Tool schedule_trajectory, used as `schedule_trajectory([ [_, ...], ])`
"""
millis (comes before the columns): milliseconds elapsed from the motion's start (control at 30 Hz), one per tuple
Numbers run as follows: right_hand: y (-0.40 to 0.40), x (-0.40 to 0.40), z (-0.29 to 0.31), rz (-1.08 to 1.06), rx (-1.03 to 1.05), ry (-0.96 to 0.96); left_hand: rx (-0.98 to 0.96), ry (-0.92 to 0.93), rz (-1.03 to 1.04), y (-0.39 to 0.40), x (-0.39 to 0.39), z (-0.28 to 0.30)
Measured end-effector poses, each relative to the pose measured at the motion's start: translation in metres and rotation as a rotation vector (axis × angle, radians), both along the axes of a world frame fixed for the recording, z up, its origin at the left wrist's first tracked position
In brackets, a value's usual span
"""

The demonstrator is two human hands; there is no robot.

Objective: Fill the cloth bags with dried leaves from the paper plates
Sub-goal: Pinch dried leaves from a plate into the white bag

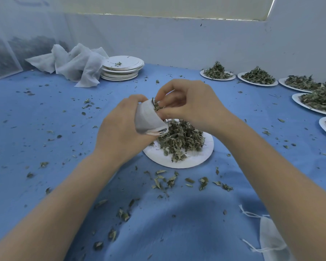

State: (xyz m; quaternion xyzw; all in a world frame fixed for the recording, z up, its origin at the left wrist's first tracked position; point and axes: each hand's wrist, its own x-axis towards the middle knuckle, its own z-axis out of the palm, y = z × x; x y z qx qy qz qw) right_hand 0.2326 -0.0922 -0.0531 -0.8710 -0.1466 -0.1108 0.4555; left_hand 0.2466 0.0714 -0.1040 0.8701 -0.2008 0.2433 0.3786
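My left hand (120,127) grips a small white cloth bag (148,120) with a drawstring, held above a paper plate (179,159). The bag's mouth faces up and right, and dried leaves show in it. My right hand (188,102) pinches a tuft of dried leaves (156,106) at the bag's mouth, fingers curled. The plate below carries a heap of dried green leaves (181,138). More cloth bags (269,240) with drawstrings lie at the lower right, partly behind my right forearm.
Several paper plates heaped with leaves (217,73) line the right side and back right. A stack of used plates (121,67) and a crumpled white cloth (73,62) sit at the back left. Loose leaves litter the blue table cover (45,129).
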Motion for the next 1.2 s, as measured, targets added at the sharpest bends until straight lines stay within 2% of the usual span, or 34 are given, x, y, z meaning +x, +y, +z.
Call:
schedule_trajectory([
  [133,0.000,0.000,0.000,-0.016,-0.016,0.020,-0.002,-0.003,0.000,-0.001,0.000,-0.001],
  [367,0.000,-0.001,0.001,-0.063,0.023,-0.029,-0.209,0.106,-0.001,-0.002,-0.002,0.003],
  [600,0.001,-0.004,0.000,-0.045,-0.061,-0.164,-0.259,0.194,0.003,-0.002,0.000,0.004],
  [700,0.001,-0.005,0.001,-0.026,-0.160,-0.206,-0.212,0.169,0.001,-0.001,0.000,0.004],
  [800,0.005,-0.005,0.004,0.002,-0.420,-0.242,-0.035,0.048,-0.029,-0.003,-0.003,0.002],
  [867,0.010,-0.006,0.005,0.035,-0.468,-0.223,0.064,0.007,-0.023,-0.006,-0.003,-0.001],
  [1067,0.006,-0.010,0.012,0.185,-0.156,0.063,-0.033,0.060,-0.022,-0.004,-0.001,0.001],
  [1200,0.010,-0.013,0.012,0.133,-0.111,0.030,-0.052,0.104,-0.017,-0.006,-0.003,0.003],
])
